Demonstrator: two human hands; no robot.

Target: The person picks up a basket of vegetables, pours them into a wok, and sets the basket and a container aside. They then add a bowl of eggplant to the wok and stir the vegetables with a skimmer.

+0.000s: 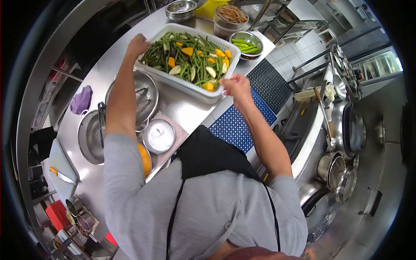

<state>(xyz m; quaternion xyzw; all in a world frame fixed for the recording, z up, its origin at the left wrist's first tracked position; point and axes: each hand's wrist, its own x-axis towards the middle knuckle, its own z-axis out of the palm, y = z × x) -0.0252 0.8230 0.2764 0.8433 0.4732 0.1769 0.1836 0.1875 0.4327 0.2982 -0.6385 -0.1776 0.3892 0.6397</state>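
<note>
Your left hand (138,44) seems curled over the left rim of the white tray (173,81); your right hand (237,86) pinches near-right. Support both evenly, vegetables (193,54) level.

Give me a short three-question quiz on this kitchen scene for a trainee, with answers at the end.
1. True or false: the left hand and right hand both grip the white basket.
2. Multiple choice: the two floor mats are: A) red and green; B) blue and black; C) both white.
3. Fill in: a knife lies on the pale ____.

Key: 1 true; 2 B; 3 cutting board.
</note>
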